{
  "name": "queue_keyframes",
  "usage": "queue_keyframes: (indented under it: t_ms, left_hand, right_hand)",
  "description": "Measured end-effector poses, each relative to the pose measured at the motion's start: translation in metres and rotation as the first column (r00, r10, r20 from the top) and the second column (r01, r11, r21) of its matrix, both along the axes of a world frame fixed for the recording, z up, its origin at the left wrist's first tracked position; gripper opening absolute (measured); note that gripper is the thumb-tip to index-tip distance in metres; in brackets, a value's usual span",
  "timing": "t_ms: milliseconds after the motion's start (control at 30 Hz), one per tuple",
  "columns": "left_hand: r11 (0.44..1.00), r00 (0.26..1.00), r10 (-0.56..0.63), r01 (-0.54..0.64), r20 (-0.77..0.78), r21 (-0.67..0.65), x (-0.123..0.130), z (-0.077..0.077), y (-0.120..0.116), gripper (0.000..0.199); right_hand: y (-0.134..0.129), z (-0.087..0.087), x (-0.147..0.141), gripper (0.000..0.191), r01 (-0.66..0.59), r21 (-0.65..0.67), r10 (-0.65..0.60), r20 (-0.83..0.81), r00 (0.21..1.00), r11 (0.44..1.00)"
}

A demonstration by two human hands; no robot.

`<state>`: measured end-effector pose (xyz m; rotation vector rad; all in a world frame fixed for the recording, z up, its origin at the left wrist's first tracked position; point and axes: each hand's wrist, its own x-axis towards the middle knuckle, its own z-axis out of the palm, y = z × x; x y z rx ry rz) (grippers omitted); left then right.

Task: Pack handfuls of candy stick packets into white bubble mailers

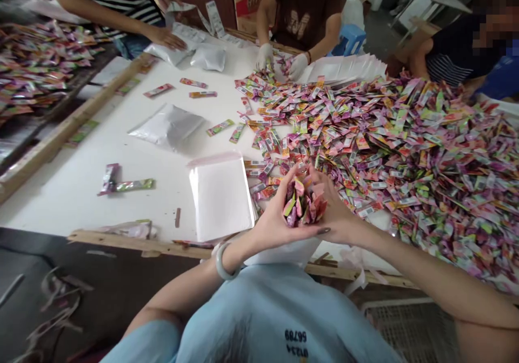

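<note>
Head view: white table [65,206], bearing one filled pouch [166,126]; one stack of flat bags [221,198]; left hand [273,219] and right hand [340,217], fingers curled, clamped around one bundle of wrapped sticks [300,205], probably sweets, between the palms; one loose heap [425,163]. Even palm pressure should keep the bundle compact.
</note>
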<state>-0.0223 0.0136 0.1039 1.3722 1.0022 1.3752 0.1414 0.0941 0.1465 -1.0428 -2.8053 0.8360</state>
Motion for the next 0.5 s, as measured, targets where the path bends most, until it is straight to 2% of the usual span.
queue_keyframes:
  t_ms: [33, 100, 133, 200, 233, 300, 400, 433, 500]
  left_hand:
    - [1.0, 1.0, 0.004, -0.004, 0.02, -0.016, -0.001, 0.003, 0.001, 0.116]
    - [0.998, 0.997, 0.045, -0.043, 0.058, -0.048, -0.003, 0.006, 0.002, 0.109]
    - [0.995, 0.995, 0.081, -0.077, 0.064, -0.058, -0.004, 0.004, 0.002, 0.105]
    - [0.989, 0.989, 0.137, -0.134, 0.05, -0.054, -0.008, -0.001, 0.002, 0.095]
    - [0.989, 0.989, 0.143, -0.142, 0.035, -0.042, -0.01, -0.004, 0.002, 0.09]
    - [0.994, 0.994, 0.107, -0.107, -0.002, 0.001, -0.014, -0.008, 0.002, 0.089]
    - [0.995, 0.995, 0.009, 0.001, -0.099, 0.098, -0.017, -0.009, 0.0, 0.115]
    - [0.992, 0.991, 0.001, 0.016, -0.137, 0.121, -0.018, -0.008, -0.001, 0.119]
    - [0.989, 0.982, 0.041, -0.014, -0.183, 0.145, -0.02, -0.006, -0.005, 0.109]
  right_hand:
    - [0.003, 0.007, 0.002, 0.076, -0.105, -0.09, 0.104, -0.01, 0.994, 0.99]
    - [0.009, 0.019, 0.01, 0.066, -0.268, -0.291, 0.259, -0.069, 0.963, 0.918]
    - [0.011, 0.023, 0.014, 0.07, -0.293, -0.363, 0.278, -0.095, 0.956, 0.884]
    - [0.011, 0.026, 0.022, 0.089, -0.27, -0.423, 0.243, -0.118, 0.963, 0.865]
    - [0.009, 0.025, 0.024, 0.095, -0.248, -0.416, 0.218, -0.118, 0.969, 0.875]
    - [-0.001, 0.017, 0.023, 0.094, -0.194, -0.343, 0.166, -0.111, 0.98, 0.919]
    - [-0.02, 0.006, 0.012, 0.101, -0.122, -0.205, 0.108, -0.075, 0.991, 0.971]
    - [-0.024, 0.006, 0.01, 0.108, -0.111, -0.195, 0.1, -0.063, 0.993, 0.975]
    - [-0.027, 0.011, 0.01, 0.117, -0.134, -0.235, 0.117, -0.082, 0.99, 0.963]
